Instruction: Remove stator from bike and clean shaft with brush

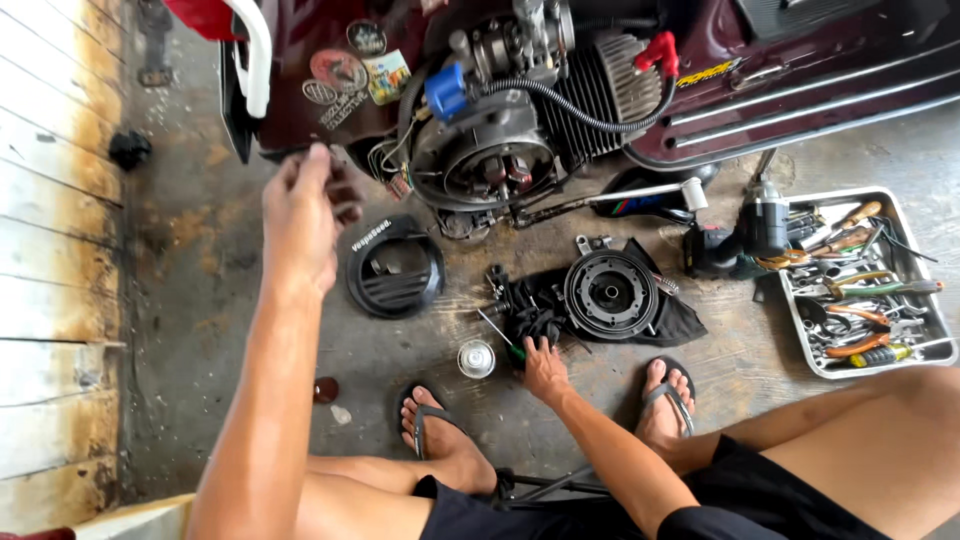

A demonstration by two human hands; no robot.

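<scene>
My left hand (305, 215) is raised with its back to me, its fingers bent towards the dark red scooter body (300, 90), just left of the exposed engine (490, 160). Whether it holds anything is hidden. Low on the concrete floor, my right hand (543, 367) reaches down with fingers spread. Its fingertips lie on the green handle of a screwdriver (500, 335) at the edge of a black cloth (685, 322). A round metal flywheel part (610, 292) rests on that cloth. A round black engine cover (395, 268) lies below my left hand.
A metal tray (930, 345) with pliers and screwdrivers sits at the right, a cordless driver (745, 235) beside it. A small round tin (476, 358) stands left of my right hand. My sandalled feet (440, 432) rest on the floor. A white slatted wall (50, 250) runs along the left.
</scene>
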